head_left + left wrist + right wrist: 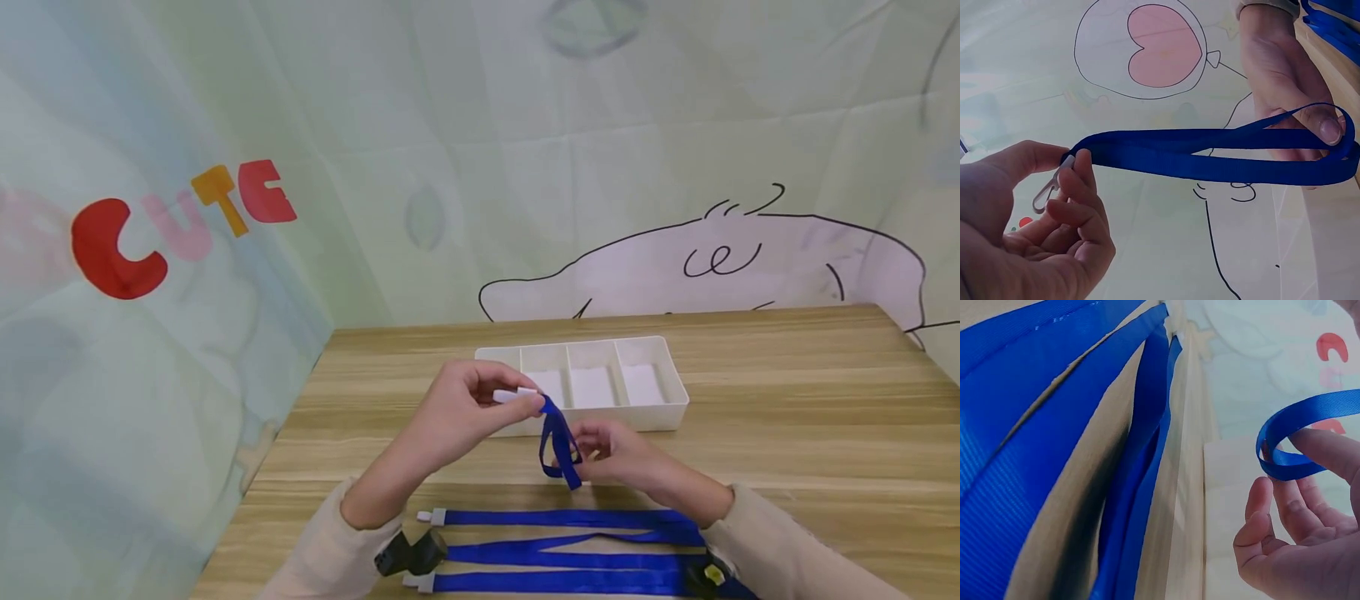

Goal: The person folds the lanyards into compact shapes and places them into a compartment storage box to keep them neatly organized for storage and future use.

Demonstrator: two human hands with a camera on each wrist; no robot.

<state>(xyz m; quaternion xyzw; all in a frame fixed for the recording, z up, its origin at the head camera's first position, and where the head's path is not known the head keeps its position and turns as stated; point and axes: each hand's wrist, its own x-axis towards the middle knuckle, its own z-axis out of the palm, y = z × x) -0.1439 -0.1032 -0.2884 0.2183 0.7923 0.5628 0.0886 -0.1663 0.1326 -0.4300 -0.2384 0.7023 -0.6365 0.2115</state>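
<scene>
Between thumb and fingertips my left hand [459, 421] pinches a blue lanyard [553, 432] beside its white clip [510, 396]. In the left wrist view the clip's hook [1044, 197] hangs past the fingers. From there the folded strap [1160, 164] stretches toward my right hand [630, 462]. That hand holds the looped end of the strap [1291, 469] between thumb and fingers, the thumb lying inside the loop in the right wrist view. Both hands are raised over the wooden table, in front of a white tray [637, 419] with several compartments.
More blue lanyards [555, 518] lie stretched side by side along the table's near edge, their white clip ends [429, 517] to the left. A printed cloth [420, 100] hangs behind and left of the wooden table [810, 417]. Wrist cameras [411, 553] sit on both sleeves.
</scene>
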